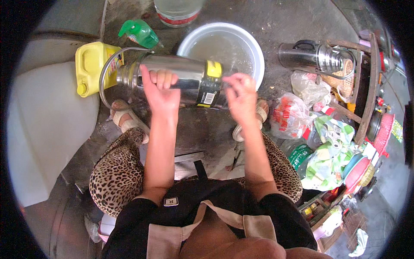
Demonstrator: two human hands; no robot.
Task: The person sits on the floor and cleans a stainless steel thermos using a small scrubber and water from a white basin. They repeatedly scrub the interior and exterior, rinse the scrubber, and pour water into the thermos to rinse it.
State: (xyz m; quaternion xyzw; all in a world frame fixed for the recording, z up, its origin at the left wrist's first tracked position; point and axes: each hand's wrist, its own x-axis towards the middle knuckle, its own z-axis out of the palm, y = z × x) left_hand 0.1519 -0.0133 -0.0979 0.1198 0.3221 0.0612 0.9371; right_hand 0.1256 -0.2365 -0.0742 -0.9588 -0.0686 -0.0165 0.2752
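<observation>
A large stainless steel vacuum flask lies sideways in front of me, its neck to the left and its base to the right. My left hand grips its side, fingers curled and thumb laid along the metal, probably on a dark handle. A curved metal carrying bail arcs around the neck end. Around the lower body runs a black and yellow label with a barcode. My right hand is blurred at the base end, fingers bent close to the label. Whether it pinches anything is unclear. Behind the flask sits a white basin holding cloudy water.
A yellow plastic jug and a green pump bottle are at the left. A second steel flask lies right, near plastic bags and a wooden rack. A large clear water container stands at the top.
</observation>
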